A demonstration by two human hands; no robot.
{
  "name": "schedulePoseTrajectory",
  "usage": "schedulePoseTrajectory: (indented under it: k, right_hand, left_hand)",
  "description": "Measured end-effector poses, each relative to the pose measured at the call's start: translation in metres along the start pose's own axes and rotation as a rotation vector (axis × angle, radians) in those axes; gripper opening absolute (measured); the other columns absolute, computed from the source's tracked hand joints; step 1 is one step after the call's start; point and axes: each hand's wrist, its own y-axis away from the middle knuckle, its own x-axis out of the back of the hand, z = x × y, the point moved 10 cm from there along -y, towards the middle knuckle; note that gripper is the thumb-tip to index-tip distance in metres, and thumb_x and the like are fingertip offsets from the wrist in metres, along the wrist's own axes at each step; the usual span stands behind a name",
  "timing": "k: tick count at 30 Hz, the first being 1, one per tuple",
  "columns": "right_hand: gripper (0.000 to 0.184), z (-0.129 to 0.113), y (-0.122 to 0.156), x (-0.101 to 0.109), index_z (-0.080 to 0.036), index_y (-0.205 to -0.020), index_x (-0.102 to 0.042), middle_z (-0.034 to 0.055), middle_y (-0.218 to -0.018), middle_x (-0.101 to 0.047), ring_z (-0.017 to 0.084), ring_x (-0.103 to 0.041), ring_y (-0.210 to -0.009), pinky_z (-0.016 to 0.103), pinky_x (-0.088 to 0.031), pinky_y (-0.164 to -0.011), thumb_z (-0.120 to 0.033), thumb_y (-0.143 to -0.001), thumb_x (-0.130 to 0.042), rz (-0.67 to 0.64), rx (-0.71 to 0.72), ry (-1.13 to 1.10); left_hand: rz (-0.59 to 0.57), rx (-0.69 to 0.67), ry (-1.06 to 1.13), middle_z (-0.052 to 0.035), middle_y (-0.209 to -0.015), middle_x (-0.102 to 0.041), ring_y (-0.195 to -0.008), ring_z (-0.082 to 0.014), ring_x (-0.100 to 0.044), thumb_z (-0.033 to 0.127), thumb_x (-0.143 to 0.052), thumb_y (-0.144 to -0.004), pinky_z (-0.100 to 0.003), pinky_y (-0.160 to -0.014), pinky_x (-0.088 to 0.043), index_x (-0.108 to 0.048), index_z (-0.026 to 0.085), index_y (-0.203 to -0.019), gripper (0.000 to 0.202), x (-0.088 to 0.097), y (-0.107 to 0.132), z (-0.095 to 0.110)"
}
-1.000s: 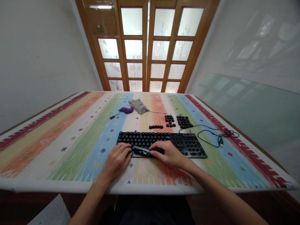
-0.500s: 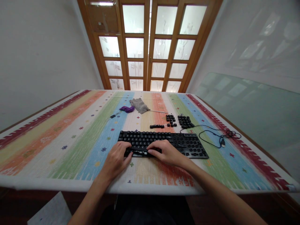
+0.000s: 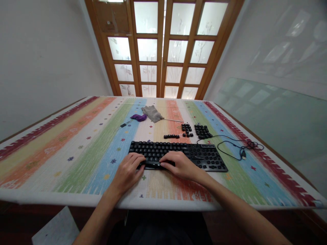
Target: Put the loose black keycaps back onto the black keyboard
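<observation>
A black keyboard (image 3: 166, 148) lies on the striped cloth in front of me. At its front edge, the long black space bar (image 3: 152, 164) sits in or just over its slot; whether it is fully seated I cannot tell. My left hand (image 3: 129, 169) pinches the bar's left end, fingers on top and thumb at the front edge. At the other end, my right hand (image 3: 178, 165) has its thumb and fingers closed on the bar. The right part of the keyboard has lost its keycaps, leaving bare switches showing. My fingers partly hide the bottom row.
Removed keycaps lie behind the keyboard in a right cluster (image 3: 201, 131), a middle cluster (image 3: 186, 128) and a short row (image 3: 171, 136). A coiled cable (image 3: 249, 146) lies right. Farther back are a grey cloth (image 3: 152, 113), a purple cloth (image 3: 139, 117) and a thin rod (image 3: 173, 120).
The space bar, which was tilted up with a pale strip showing beneath it, now lies lower and flatter on the keyboard. Both hands keep hold of its ends.
</observation>
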Motion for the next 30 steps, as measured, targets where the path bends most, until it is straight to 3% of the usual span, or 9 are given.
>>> schedulePoseTrajectory:
  k: [17, 22, 30]
  right_hand:
    - [0.01, 0.0, 0.005, 0.0, -0.018, -0.094, -0.072, 0.0063, -0.09, -0.073, 0.018, -0.068, -0.082, 0.028, -0.05, -0.077, -0.021, -0.093, -0.063, 0.013, 0.026, 0.014]
    - [0.009, 0.001, 0.009, 0.004, -0.017, -0.096, -0.071, 0.006, -0.089, -0.071, 0.017, -0.066, -0.078, 0.026, -0.05, -0.073, -0.022, -0.088, -0.07, 0.032, 0.027, 0.002]
    - [0.015, 0.005, 0.019, 0.01, -0.017, -0.098, -0.07, 0.005, -0.091, -0.071, 0.016, -0.066, -0.078, 0.027, -0.053, -0.074, -0.011, -0.084, -0.071, 0.037, 0.019, -0.065]
  left_hand:
    - [0.006, -0.066, -0.038, -0.0078, -0.097, -0.068, -0.094, -0.0238, -0.061, 0.009, -0.054, -0.093, -0.043, -0.08, -0.057, -0.064, 0.017, -0.099, 0.015, 0.0, 0.0, 0.007]
    - [-0.013, -0.092, -0.05, -0.0073, -0.093, -0.068, -0.092, -0.0229, -0.059, 0.008, -0.053, -0.093, -0.041, -0.079, -0.056, -0.063, 0.017, -0.093, 0.014, -0.004, 0.001, 0.01]
    - [0.007, -0.109, -0.065, -0.0076, -0.089, -0.069, -0.09, -0.0221, -0.06, 0.009, -0.053, -0.093, -0.039, -0.079, -0.055, -0.066, 0.016, -0.092, 0.015, -0.002, 0.001, 0.013]
